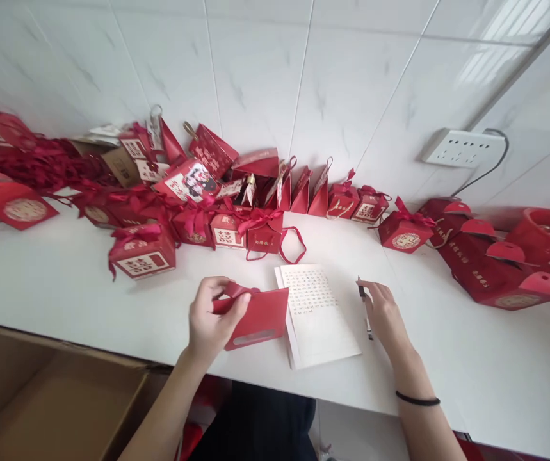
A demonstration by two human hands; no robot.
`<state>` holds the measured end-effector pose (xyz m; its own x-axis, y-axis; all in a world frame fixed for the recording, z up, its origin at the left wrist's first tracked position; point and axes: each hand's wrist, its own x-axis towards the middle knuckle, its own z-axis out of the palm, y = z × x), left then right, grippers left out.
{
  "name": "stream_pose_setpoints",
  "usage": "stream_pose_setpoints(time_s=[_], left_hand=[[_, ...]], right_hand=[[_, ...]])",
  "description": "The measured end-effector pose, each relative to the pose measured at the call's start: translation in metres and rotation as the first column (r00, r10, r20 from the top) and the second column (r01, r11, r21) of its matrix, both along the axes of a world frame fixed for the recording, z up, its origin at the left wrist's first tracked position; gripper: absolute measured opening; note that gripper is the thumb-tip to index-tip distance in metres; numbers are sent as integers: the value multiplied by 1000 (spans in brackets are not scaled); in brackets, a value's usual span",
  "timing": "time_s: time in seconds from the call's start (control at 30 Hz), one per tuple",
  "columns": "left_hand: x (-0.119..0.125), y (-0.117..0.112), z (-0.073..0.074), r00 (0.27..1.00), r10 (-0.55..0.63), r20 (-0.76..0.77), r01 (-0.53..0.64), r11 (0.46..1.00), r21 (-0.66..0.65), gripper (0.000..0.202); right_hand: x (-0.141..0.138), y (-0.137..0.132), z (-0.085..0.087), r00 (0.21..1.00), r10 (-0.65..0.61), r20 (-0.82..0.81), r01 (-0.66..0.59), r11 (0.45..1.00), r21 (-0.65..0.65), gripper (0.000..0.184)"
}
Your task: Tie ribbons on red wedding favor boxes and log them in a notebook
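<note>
My left hand (pixel 214 317) grips a flat, unfolded red gift box (pixel 258 317) by its left end, thumb over the ribbon there, just above the white table (pixel 63 288). To the right of the box lies a white sheet with printed rows of characters (pixel 315 314). My right hand (pixel 383 310) rests on the table beside that sheet, fingers curled over a dark pen (pixel 365 307) lying on the table. A black band circles my right wrist.
Many small red gift boxes with ribbons (pixel 236 224) line the tiled wall at the back. Flat red boxes (pixel 490 266) are stacked at the right. A white power strip (pixel 461 148) hangs on the wall. An open cardboard carton (pixel 54 397) stands below the table's near edge at left.
</note>
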<state>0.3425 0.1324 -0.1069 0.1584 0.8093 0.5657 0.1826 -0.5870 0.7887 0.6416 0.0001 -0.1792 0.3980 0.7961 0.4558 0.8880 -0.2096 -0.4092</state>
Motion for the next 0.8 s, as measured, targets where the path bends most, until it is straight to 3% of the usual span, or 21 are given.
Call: stream_pose_setpoints(time_s=[0.1,0.2,0.27,0.33,0.4,0.57,0.8], left_hand=[[-6,-1,7,989,-142,-29,141,989,-38,20],[-10,-2,8,990,-141,5,141,990,-25,26],[-10,-3,8,994,-110,22,110,994,-18,28],[-9,-4,10,996,-91,-9,90,996,-13,25],[-9,-6,14,995,-77,-59,78,997,7,19],[-9,-8,22,995,-60,-80,65,996,68,12],[-7,-5,17,990,-123,-73,131,985,108,10]], right_hand=[[-2,0,11,998,35,57,-37,999,34,36],[-39,14,47,994,92,-54,-79,975,206,32],[-78,28,75,943,305,-135,-264,930,256,25],[-115,40,98,844,505,-181,-459,854,245,23],[-142,52,110,769,598,-226,-547,799,252,22],[-164,65,108,716,599,-360,-541,801,255,18],[-165,67,96,771,559,-305,-477,824,305,20]])
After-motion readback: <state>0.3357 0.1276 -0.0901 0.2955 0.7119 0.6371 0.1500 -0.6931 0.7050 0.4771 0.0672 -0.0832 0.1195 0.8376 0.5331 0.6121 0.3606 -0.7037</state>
